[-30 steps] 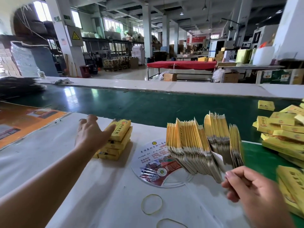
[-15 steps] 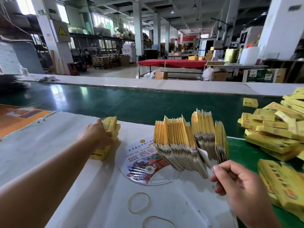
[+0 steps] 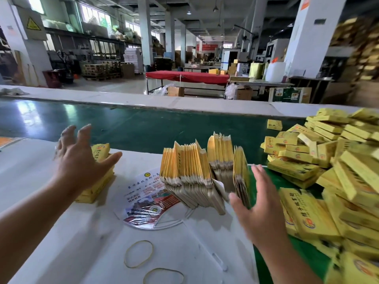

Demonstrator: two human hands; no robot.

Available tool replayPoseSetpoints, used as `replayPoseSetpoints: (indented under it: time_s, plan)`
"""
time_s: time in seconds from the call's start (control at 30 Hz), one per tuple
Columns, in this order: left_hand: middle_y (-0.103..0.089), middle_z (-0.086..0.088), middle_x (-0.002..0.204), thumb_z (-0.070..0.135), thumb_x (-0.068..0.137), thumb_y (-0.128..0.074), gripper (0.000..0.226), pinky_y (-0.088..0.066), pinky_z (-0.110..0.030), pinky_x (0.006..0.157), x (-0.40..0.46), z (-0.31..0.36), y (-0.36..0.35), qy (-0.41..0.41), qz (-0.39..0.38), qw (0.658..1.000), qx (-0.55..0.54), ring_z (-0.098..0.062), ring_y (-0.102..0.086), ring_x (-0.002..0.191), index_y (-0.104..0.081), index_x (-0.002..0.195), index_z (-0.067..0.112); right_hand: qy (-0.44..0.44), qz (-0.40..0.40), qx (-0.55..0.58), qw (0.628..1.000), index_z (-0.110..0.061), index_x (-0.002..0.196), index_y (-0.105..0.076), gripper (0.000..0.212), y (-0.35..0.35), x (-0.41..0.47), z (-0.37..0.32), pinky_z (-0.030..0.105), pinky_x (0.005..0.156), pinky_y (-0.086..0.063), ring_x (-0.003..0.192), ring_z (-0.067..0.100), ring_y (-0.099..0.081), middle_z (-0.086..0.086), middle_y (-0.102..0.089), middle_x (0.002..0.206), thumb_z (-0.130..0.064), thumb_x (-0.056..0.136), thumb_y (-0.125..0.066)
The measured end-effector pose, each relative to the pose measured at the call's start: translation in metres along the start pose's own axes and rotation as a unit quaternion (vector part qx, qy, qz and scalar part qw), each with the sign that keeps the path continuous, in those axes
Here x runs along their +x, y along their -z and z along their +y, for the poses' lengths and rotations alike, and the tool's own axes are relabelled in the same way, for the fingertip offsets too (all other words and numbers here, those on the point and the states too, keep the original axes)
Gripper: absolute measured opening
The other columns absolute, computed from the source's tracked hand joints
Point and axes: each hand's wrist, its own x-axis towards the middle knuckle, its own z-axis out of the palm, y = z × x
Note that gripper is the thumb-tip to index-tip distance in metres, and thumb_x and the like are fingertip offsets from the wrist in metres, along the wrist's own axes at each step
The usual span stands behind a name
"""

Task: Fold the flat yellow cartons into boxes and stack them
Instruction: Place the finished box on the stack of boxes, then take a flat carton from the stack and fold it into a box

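Right hand (image 3: pixel 261 210) is hovering with fingers spread wide, holding nothing, its fingertips (image 3: pixel 233 196) just beside the nearest bundle of flat cartons (image 3: pixel 205 171). The cartons are standing on edge at its 11 o'clock, fanned in a row running 9 to 3 across the white table (image 3: pixel 61 253), long axes upright. This hand is judged the nearer one for the next pick.

Left hand (image 3: pixel 82 160) is also hanging open and empty, over the small stack of folded boxes (image 3: pixel 98 177) at 9 o'clock.

Loose heap of finished boxes (image 3: pixel 328 165) is sitting at 3 o'clock on the green belt (image 3: pixel 143 124). Box printing is Chinese, too blurred to read. Round printed fan (image 3: pixel 147 201) is lying under the cartons; two rubber bands (image 3: pixel 138 254) at 6 o'clock.
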Motion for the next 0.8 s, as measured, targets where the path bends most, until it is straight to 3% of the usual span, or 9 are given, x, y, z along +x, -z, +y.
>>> replayPoseSetpoints:
  time_s: [0.07,0.1,0.17,0.27,0.4,0.5,0.57,0.63,0.8]
  plan:
    - [-0.030,-0.009,0.148,0.057,0.066,-0.065,0.086,-0.035,-0.052,0.107,-0.022,0.029,0.005,-0.076,0.037,0.993,-0.088,-0.033,-0.034,0.135,-0.034,0.140,0.027,-0.021,-0.066,-0.016,0.998,-0.024,0.158,-0.010,0.085,-0.008,0.000,0.004,0.030,0.117,-0.012,0.152,0.014,-0.008,-0.004,-0.007,0.166,-0.038,0.092,-0.062]
    - [-0.036,-0.006,0.144,0.052,0.068,-0.065,0.079,-0.038,-0.047,0.102,-0.037,0.045,0.008,-0.116,0.043,0.985,-0.120,-0.028,-0.040,0.129,-0.039,0.138,0.026,-0.034,-0.085,-0.017,0.996,-0.027,0.158,-0.003,0.089,-0.012,0.000,0.007,0.029,0.116,-0.012,0.152,0.014,-0.008,-0.006,-0.005,0.166,-0.038,0.093,-0.062]
    - [-0.046,-0.002,0.135,0.047,0.073,-0.063,0.064,-0.044,-0.039,0.094,-0.068,0.077,0.010,-0.193,0.036,0.963,-0.182,-0.018,-0.048,0.120,-0.049,0.130,0.023,-0.076,-0.102,-0.029,0.991,-0.027,0.158,-0.002,0.089,-0.014,0.002,0.013,0.032,0.114,-0.029,0.147,0.019,-0.029,-0.003,-0.022,0.163,-0.039,0.093,-0.062]
    - [-0.057,0.004,0.119,0.035,0.078,-0.062,0.043,-0.051,-0.034,0.085,-0.107,0.122,0.007,-0.265,-0.002,0.919,-0.293,-0.010,-0.056,0.111,-0.059,0.116,0.017,-0.113,-0.109,-0.086,0.984,-0.026,0.155,-0.022,0.070,-0.015,0.007,0.016,0.032,0.090,-0.051,0.113,0.023,-0.061,0.005,-0.061,0.131,-0.035,0.096,-0.059]
    - [-0.061,0.011,0.097,0.026,0.079,-0.060,0.020,-0.049,-0.020,0.071,-0.133,0.162,-0.005,-0.277,-0.043,0.886,-0.371,-0.006,-0.061,0.088,-0.063,0.097,0.019,-0.100,-0.054,-0.122,0.986,-0.022,0.127,-0.064,0.032,-0.010,0.009,0.016,0.035,0.072,-0.055,0.086,0.026,-0.068,0.006,-0.074,0.098,-0.024,0.096,-0.059]
    - [-0.061,0.013,0.089,0.024,0.080,-0.059,0.012,-0.048,-0.021,0.064,-0.142,0.171,-0.020,-0.286,-0.074,0.872,-0.390,-0.005,-0.059,0.079,-0.064,0.090,0.019,-0.075,0.012,-0.150,0.986,-0.014,0.092,-0.071,0.010,-0.006,0.009,0.016,0.033,0.053,-0.037,0.065,0.031,-0.061,0.008,-0.071,0.073,-0.021,0.093,-0.063]
    - [-0.061,0.014,0.083,0.023,0.081,-0.058,0.008,-0.048,-0.023,0.061,-0.147,0.168,-0.031,-0.280,-0.091,0.864,-0.409,-0.006,-0.058,0.074,-0.064,0.086,0.019,-0.067,0.043,-0.142,0.987,-0.014,0.070,-0.059,0.021,-0.004,0.007,0.015,0.031,0.051,-0.025,0.051,0.029,-0.044,0.005,-0.055,0.055,-0.016,0.089,-0.067]
    - [-0.061,0.014,0.079,0.023,0.081,-0.058,0.006,-0.047,-0.020,0.059,-0.149,0.162,-0.038,-0.266,-0.111,0.859,-0.423,-0.006,-0.058,0.070,-0.064,0.082,0.022,-0.051,0.053,-0.123,0.990,-0.018,0.061,-0.043,0.038,-0.001,0.006,0.014,0.031,0.050,-0.021,0.049,0.027,-0.031,-0.002,-0.038,0.051,-0.017,0.086,-0.071]
    - [-0.068,0.008,0.073,0.030,0.079,-0.058,0.012,-0.049,-0.020,0.057,-0.143,0.143,-0.042,-0.195,-0.142,0.866,-0.438,-0.013,-0.062,0.063,-0.069,0.078,0.026,-0.016,0.001,-0.112,0.994,-0.015,0.054,-0.037,0.053,0.005,0.004,0.007,0.034,0.047,-0.021,0.048,0.023,-0.032,-0.003,-0.034,0.047,-0.038,0.080,-0.077]
